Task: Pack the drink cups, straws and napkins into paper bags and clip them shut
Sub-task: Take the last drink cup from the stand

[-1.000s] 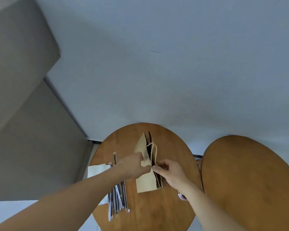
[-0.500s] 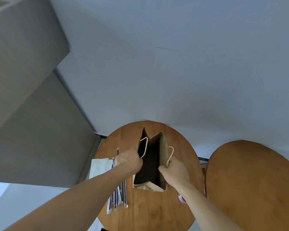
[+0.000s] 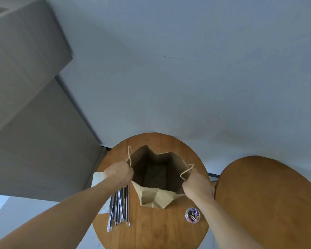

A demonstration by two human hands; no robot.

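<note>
A brown paper bag (image 3: 154, 196) with rope handles stands wide open on the round wooden table (image 3: 151, 230); its inside looks dark and empty. My left hand (image 3: 118, 174) grips the bag's left rim by the handle. On the other side my right hand (image 3: 197, 185) grips the right rim beside its handle. A bundle of wrapped straws (image 3: 118, 207) lies left of the bag, partly under my left forearm. White napkins (image 3: 97, 178) show at the table's left edge. No drink cups are in view.
A small clear tub of coloured paper clips (image 3: 192, 215) sits on the table near my right forearm. A second round wooden table (image 3: 269, 203) stands close on the right. A pale wall rises behind both tables.
The bag went from folded nearly flat to pulled wide open. My hands moved apart, each holding one side of the rim. The paper clip tub has come into view.
</note>
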